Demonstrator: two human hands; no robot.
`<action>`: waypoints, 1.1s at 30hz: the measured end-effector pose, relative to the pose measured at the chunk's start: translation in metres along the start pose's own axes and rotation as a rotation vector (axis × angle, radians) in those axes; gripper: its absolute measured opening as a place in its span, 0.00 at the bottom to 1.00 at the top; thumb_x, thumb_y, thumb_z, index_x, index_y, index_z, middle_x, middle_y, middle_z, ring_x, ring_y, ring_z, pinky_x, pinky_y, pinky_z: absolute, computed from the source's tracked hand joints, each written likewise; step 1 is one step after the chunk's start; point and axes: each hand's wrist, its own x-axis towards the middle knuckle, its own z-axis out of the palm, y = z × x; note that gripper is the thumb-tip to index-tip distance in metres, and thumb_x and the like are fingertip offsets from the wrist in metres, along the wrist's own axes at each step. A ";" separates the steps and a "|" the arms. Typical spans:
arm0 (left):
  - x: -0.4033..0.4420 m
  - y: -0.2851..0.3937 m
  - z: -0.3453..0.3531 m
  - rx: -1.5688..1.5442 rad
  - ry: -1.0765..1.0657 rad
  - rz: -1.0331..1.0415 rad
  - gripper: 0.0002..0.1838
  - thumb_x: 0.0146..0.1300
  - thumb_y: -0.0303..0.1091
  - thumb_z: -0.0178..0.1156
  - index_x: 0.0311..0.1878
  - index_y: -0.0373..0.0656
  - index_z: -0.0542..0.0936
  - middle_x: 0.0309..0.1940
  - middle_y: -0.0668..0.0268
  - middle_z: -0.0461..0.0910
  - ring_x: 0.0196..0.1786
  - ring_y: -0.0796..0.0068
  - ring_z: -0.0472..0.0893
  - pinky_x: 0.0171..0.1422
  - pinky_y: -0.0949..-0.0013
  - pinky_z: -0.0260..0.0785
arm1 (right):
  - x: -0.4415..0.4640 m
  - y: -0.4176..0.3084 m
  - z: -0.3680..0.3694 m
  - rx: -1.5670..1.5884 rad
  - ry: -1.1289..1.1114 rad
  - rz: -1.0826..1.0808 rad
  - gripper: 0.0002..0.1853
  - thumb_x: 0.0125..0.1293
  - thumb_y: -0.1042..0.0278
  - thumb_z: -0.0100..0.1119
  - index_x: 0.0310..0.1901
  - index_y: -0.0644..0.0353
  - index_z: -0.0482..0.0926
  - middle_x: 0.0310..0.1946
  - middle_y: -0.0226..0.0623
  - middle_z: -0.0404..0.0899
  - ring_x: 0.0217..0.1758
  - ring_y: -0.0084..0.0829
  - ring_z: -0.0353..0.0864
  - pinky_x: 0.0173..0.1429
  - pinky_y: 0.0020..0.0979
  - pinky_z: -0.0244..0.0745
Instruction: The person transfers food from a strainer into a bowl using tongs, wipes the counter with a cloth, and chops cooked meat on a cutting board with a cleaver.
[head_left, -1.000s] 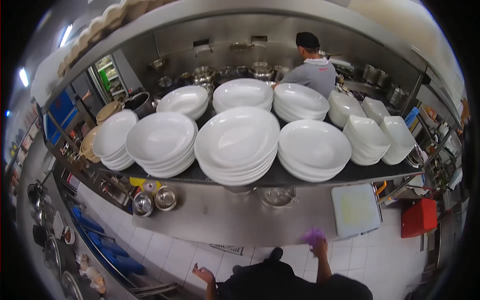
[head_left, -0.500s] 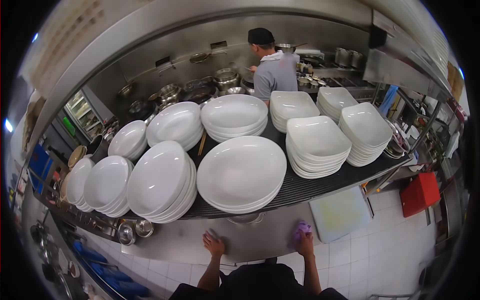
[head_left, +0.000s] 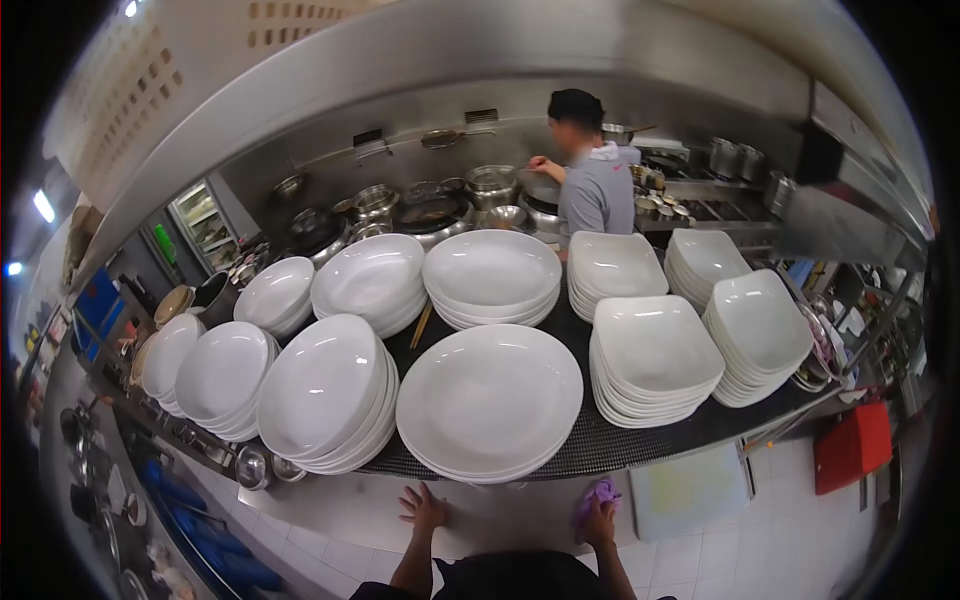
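My left hand (head_left: pixel 424 507) rests on the steel counter (head_left: pixel 350 505), its fingers spread and nothing in them. To the right, my right hand (head_left: pixel 599 523) is closed on a crumpled purple cloth (head_left: pixel 603 492) at the counter surface. Above both hands, a dark ribbed shelf (head_left: pixel 500 470) carries stacks of white dishes. The nearest stack of large oval plates (head_left: pixel 490 400) stands between and beyond my hands. A white cutting board (head_left: pixel 690 495) with yellowish stains lies right of the cloth.
Square white bowls (head_left: pixel 655 345) are stacked on the shelf's right side. Wooden chopsticks (head_left: pixel 421 325) lie between stacks. A co-worker (head_left: pixel 598 190) in grey stands beyond the shelf by woks and pots (head_left: pixel 430 212). A red bin (head_left: pixel 852 447) is at right; metal bowls (head_left: pixel 252 467) are at lower left.
My view has tilted upward, so the shelf and hands appear lower. The left hand's fingers look more spread. The cloth stays in my right hand. The co-worker's arm is raised higher toward the pots.
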 end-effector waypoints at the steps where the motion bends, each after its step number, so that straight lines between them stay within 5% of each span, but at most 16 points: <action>1: -0.001 0.001 0.000 -0.013 0.025 0.013 0.53 0.64 0.66 0.60 0.85 0.61 0.45 0.85 0.49 0.27 0.82 0.27 0.25 0.70 0.10 0.31 | 0.018 0.011 0.018 -0.051 0.033 -0.017 0.45 0.61 0.61 0.65 0.77 0.60 0.54 0.68 0.69 0.60 0.71 0.71 0.59 0.78 0.64 0.54; 5: -0.016 0.000 -0.007 -0.029 0.120 0.064 0.46 0.68 0.58 0.58 0.84 0.58 0.51 0.85 0.46 0.34 0.83 0.28 0.31 0.71 0.11 0.31 | 0.046 -0.020 0.004 -0.053 0.019 0.025 0.42 0.64 0.59 0.61 0.77 0.61 0.55 0.73 0.65 0.57 0.77 0.72 0.52 0.79 0.66 0.51; 7: -0.019 -0.008 0.001 -0.058 0.233 0.119 0.42 0.69 0.50 0.57 0.83 0.53 0.54 0.84 0.44 0.40 0.84 0.31 0.37 0.75 0.15 0.33 | 0.079 0.000 0.021 -0.318 -0.025 -0.163 0.39 0.64 0.54 0.61 0.74 0.59 0.63 0.74 0.63 0.58 0.76 0.73 0.52 0.79 0.66 0.52; 10: -0.032 -0.035 0.027 -0.123 0.438 0.219 0.38 0.68 0.39 0.56 0.80 0.44 0.58 0.81 0.43 0.49 0.84 0.38 0.44 0.81 0.27 0.37 | 0.145 0.067 0.082 -0.230 0.069 -0.386 0.36 0.58 0.44 0.64 0.67 0.51 0.76 0.74 0.52 0.65 0.75 0.67 0.60 0.78 0.65 0.54; 12: -0.055 -0.033 0.022 -0.125 0.487 0.269 0.36 0.65 0.33 0.55 0.77 0.38 0.61 0.78 0.42 0.55 0.83 0.41 0.49 0.84 0.34 0.39 | 0.168 0.068 0.076 -0.085 -0.308 -0.156 0.40 0.48 0.41 0.70 0.65 0.45 0.78 0.69 0.46 0.73 0.73 0.56 0.69 0.78 0.61 0.56; 13: -0.055 -0.029 0.021 -0.197 0.576 0.306 0.34 0.61 0.30 0.55 0.72 0.35 0.65 0.73 0.40 0.59 0.79 0.38 0.55 0.82 0.33 0.41 | 0.167 0.046 0.065 -0.181 -0.273 -0.179 0.35 0.54 0.44 0.66 0.64 0.48 0.79 0.65 0.46 0.77 0.69 0.52 0.73 0.75 0.54 0.63; 15: -0.055 -0.027 0.019 -0.149 0.592 0.307 0.33 0.62 0.31 0.55 0.72 0.35 0.65 0.73 0.40 0.59 0.78 0.37 0.57 0.81 0.33 0.43 | 0.154 0.016 0.043 -0.379 -0.195 -0.217 0.26 0.67 0.51 0.57 0.63 0.54 0.79 0.58 0.47 0.84 0.61 0.44 0.83 0.67 0.40 0.77; 21: -0.060 -0.020 0.015 -0.124 0.594 0.312 0.31 0.63 0.32 0.54 0.71 0.34 0.67 0.72 0.40 0.61 0.79 0.39 0.55 0.83 0.34 0.43 | 0.150 0.030 0.063 -0.061 -0.037 -0.078 0.27 0.69 0.45 0.55 0.63 0.51 0.80 0.59 0.48 0.83 0.63 0.45 0.82 0.67 0.41 0.78; 23: -0.060 -0.020 0.015 -0.135 0.603 0.320 0.31 0.63 0.32 0.53 0.71 0.33 0.67 0.71 0.38 0.62 0.78 0.37 0.56 0.82 0.33 0.44 | 0.138 -0.004 0.024 0.043 -0.165 0.018 0.27 0.69 0.45 0.55 0.64 0.51 0.79 0.60 0.48 0.82 0.63 0.46 0.82 0.67 0.41 0.78; 30: -0.056 -0.025 0.022 -0.100 0.600 0.319 0.30 0.67 0.35 0.50 0.71 0.32 0.67 0.72 0.37 0.61 0.78 0.36 0.57 0.82 0.34 0.43 | 0.136 -0.016 0.013 -0.093 -0.047 -0.120 0.27 0.70 0.47 0.57 0.65 0.54 0.78 0.60 0.49 0.81 0.64 0.47 0.81 0.69 0.44 0.75; 33: -0.057 -0.024 0.021 -0.106 0.599 0.314 0.31 0.66 0.35 0.51 0.72 0.33 0.66 0.73 0.38 0.61 0.78 0.36 0.56 0.82 0.34 0.43 | 0.116 -0.038 -0.009 0.319 -0.082 0.139 0.27 0.69 0.52 0.61 0.64 0.57 0.77 0.60 0.48 0.81 0.63 0.45 0.82 0.69 0.46 0.75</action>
